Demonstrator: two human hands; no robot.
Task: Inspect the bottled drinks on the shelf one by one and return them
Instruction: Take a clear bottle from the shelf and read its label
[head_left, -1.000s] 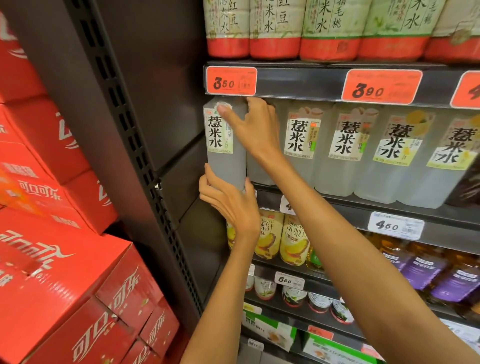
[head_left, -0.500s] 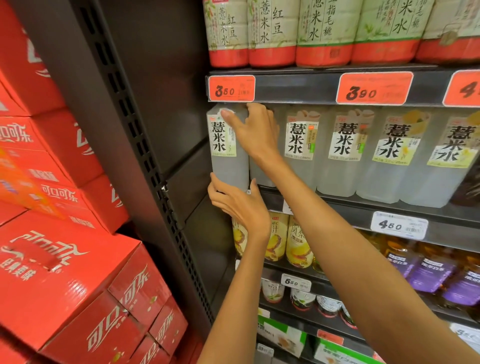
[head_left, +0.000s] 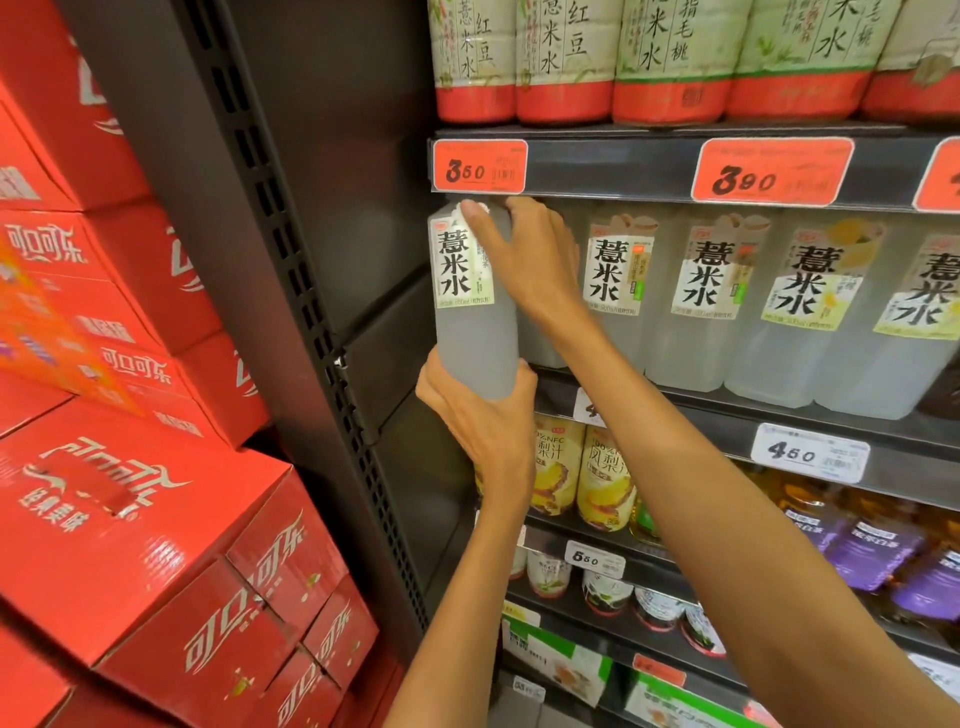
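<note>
I had the cloudy bottle (head_left: 475, 332) in both hands at the left end of the middle shelf (head_left: 727, 410). My left hand (head_left: 480, 415) cupped its base from below, the fingers curled up around the bottom on the far side and the thumb against the near right edge. My right hand (head_left: 530, 254) gripped its top, the fingers wrapped over the shoulder and cap just under the shelf above, and the thumb lay stretched across the upper front, touching the top of the white label (head_left: 460, 265). The bottle stood nearly upright, its base out past the front lip of the middle shelf and resting in my left palm; I could not tell whether any of it still touched the shelf.

To the right of that bottle, on the same shelf, the other cloudy bottles (head_left: 696, 301) stood in a row with their labels facing out. Directly above it, an orange price tag (head_left: 480, 166) reading 3.50 was fixed to the edge of the upper shelf, and a second orange tag (head_left: 771, 171) reading 3.90 sat further right. Bottles with red bases (head_left: 561, 98) lined that upper shelf. Below the bottle, behind my left wrist, were the yellow juice bottles (head_left: 602, 478). Well to the left of it, beyond the dark upright post (head_left: 291, 291), red cola cartons (head_left: 135, 525) were stacked.
</note>
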